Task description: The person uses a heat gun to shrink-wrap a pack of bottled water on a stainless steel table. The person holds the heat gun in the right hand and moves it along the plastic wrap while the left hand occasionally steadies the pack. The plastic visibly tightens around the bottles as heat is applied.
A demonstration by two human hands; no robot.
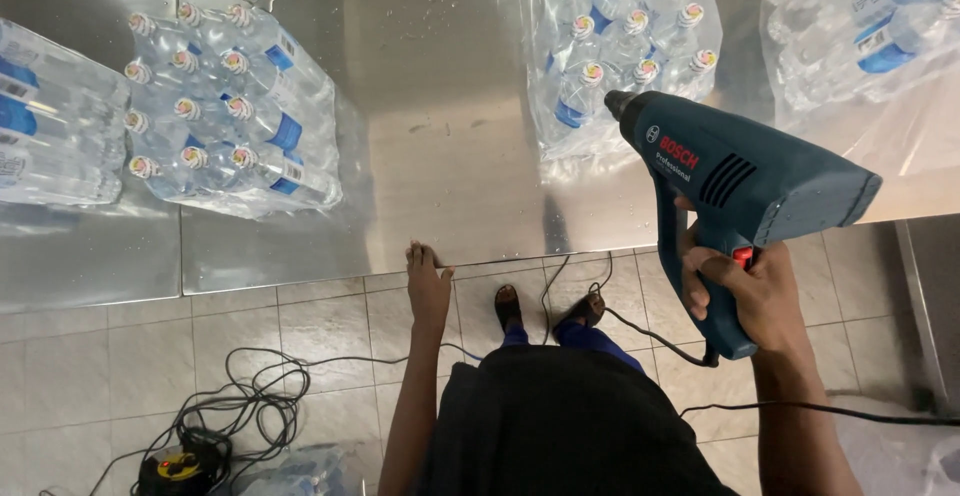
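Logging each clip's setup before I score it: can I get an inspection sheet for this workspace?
Surface: steel table, shiny, with water drops near its far edge.
Job's things: blue heat gun, nozzle pointing at the middle pack of shrink-wrapped water bottles.
Clutter: left pack; more packs at the far left and far right.
Hands: right hand grips the gun's handle; left hand rests on the table's front edge.
Cables: gun's cord trails right; loose black coil on the floor by a yellow and black socket block.
Surroundings: tiled floor; sandalled feet under the table edge.
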